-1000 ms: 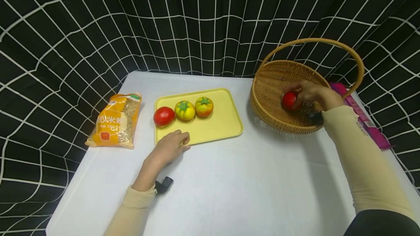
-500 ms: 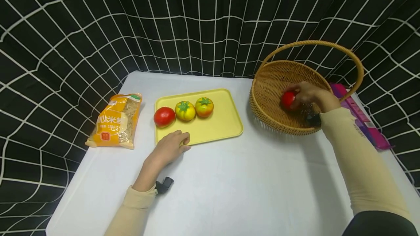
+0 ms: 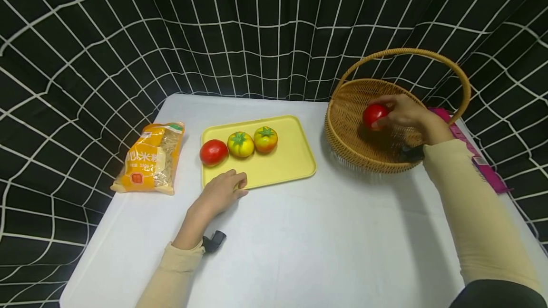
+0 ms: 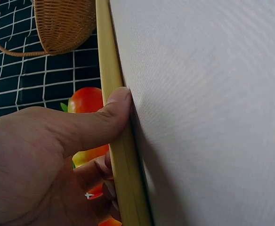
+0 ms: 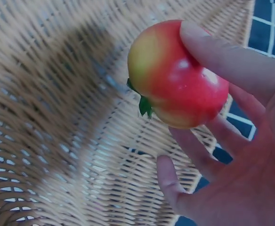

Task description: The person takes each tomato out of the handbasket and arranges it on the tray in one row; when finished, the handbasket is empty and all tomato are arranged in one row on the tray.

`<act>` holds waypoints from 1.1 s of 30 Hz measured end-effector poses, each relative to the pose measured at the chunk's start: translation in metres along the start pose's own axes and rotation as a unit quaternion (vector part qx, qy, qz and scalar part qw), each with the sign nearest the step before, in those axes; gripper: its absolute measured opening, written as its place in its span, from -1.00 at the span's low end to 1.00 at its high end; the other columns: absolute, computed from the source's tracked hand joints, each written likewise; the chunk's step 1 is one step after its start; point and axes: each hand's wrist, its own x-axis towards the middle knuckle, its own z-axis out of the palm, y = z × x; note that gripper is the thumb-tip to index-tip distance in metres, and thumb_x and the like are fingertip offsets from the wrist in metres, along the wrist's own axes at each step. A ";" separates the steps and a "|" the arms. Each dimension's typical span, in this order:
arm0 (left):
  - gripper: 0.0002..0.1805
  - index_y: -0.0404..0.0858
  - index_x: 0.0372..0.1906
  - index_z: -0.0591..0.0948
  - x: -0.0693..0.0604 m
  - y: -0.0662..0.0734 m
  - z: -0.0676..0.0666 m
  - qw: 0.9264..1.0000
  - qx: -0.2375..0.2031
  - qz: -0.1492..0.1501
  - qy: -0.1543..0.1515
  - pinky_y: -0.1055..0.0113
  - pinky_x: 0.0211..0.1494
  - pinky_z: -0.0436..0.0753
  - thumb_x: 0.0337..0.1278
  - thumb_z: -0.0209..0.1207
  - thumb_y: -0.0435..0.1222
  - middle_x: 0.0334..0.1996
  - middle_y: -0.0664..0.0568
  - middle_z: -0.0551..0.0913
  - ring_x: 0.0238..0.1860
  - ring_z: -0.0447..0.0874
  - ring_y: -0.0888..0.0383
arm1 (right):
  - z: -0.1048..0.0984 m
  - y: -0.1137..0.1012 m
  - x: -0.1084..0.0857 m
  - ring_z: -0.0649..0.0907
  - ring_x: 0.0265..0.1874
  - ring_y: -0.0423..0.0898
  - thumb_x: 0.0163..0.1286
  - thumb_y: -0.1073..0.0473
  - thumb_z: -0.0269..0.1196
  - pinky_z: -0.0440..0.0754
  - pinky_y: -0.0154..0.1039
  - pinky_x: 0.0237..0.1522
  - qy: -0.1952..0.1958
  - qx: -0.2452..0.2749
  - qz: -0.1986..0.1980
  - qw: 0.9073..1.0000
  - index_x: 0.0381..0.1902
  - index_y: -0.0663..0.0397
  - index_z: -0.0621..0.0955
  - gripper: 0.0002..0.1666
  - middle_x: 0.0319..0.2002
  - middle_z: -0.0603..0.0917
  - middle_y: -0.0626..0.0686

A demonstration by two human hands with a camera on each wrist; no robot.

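Inside the wicker basket (image 3: 342,149), my right hand (image 3: 404,112) holds a tomato (image 3: 374,116) between thumb and fingers. In the right wrist view the tomato (image 5: 175,75) is red with a yellow patch and a small green stem, raised off the weave. My left hand (image 3: 224,191) grips the near rim of the yellow tray (image 3: 282,165); in the left wrist view its thumb lies on the outside of the rim (image 4: 121,160) and the fingers are behind it. On the tray a red tomato (image 3: 214,152) and two yellowish tomatoes with green tops (image 3: 241,144) sit in a row.
An orange bag of rice noodles (image 3: 150,158) lies left of the tray. A pink packet (image 3: 484,165) lies partly behind the basket and right arm. The basket's tall handle (image 3: 411,52) arches above it. Black cloth with a white grid (image 3: 257,27) hangs behind the white table (image 3: 299,241).
My right hand has lifted slightly within the basket, and the tomato it grips has risen with it. The left hand and the tray have stayed put.
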 end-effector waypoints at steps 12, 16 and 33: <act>-0.71 -0.11 -0.32 0.44 -0.001 0.000 -0.001 1.000 -0.002 -0.002 -0.001 0.19 -0.19 0.33 0.37 0.36 -0.21 -0.36 0.01 0.36 -0.31 0.37 0.03 | -0.012 -0.021 -0.013 0.28 0.43 0.44 0.44 0.13 0.42 0.38 0.47 0.37 0.034 0.010 -0.030 0.999 0.58 0.03 0.36 -0.17 0.54 0.24 0.41; -0.71 -0.10 -0.32 0.44 -0.001 0.000 0.000 1.000 0.000 -0.004 -0.001 0.19 -0.19 0.33 0.37 0.36 -0.21 -0.36 0.01 0.36 -0.31 0.37 0.04 | -0.013 -0.029 -0.015 0.27 0.44 0.43 0.42 0.11 0.45 0.39 0.47 0.37 0.045 0.014 -0.040 0.998 0.58 0.03 0.38 -0.14 0.54 0.25 0.38; -0.70 -0.10 -0.33 0.43 -0.001 0.002 -0.002 1.000 -0.001 0.003 -0.002 0.19 -0.20 0.33 0.37 0.36 -0.21 -0.37 0.02 0.35 -0.32 0.37 0.04 | 0.000 -0.075 -0.038 0.29 0.44 0.32 0.37 0.03 0.50 0.53 0.36 0.28 0.101 0.029 -0.108 0.989 0.53 -0.10 0.47 -0.18 0.48 0.35 0.27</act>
